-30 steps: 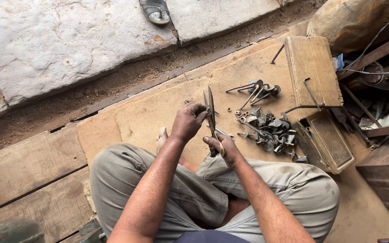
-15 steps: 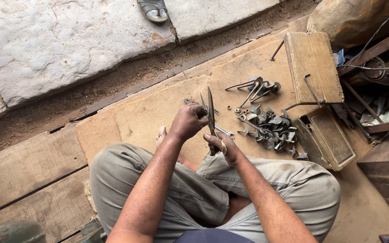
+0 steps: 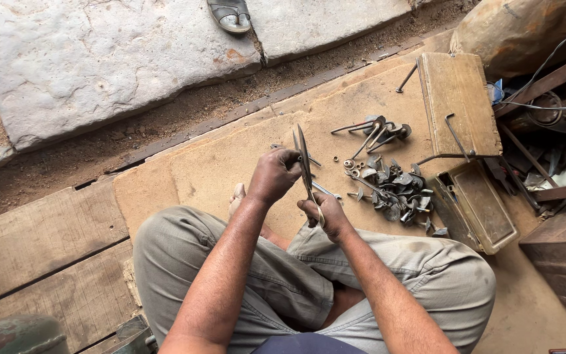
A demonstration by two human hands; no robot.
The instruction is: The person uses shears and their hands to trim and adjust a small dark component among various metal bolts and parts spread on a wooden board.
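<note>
I sit cross-legged on a wooden platform (image 3: 217, 157). A pair of metal scissors (image 3: 304, 160) points away from me, its blades close together. My left hand (image 3: 273, 176) grips it at the middle, near the pivot. My right hand (image 3: 325, 215) holds the handle end, close to my knees. A second slim metal tool (image 3: 325, 191) lies on the board just under the hands. To the right sits a pile of metal scissor parts, bolts and washers (image 3: 391, 187).
An open wooden toolbox (image 3: 470, 141) stands at the right, lid up. Behind it is a clutter of wires, metal scraps and a sack (image 3: 545, 98). Stone slabs (image 3: 99, 59), a strip of dirt and a sandal (image 3: 230, 13) lie beyond the platform.
The hands and scissors stay in nearly the same place; the scissors have tilted slightly. The pile of parts has not moved.
</note>
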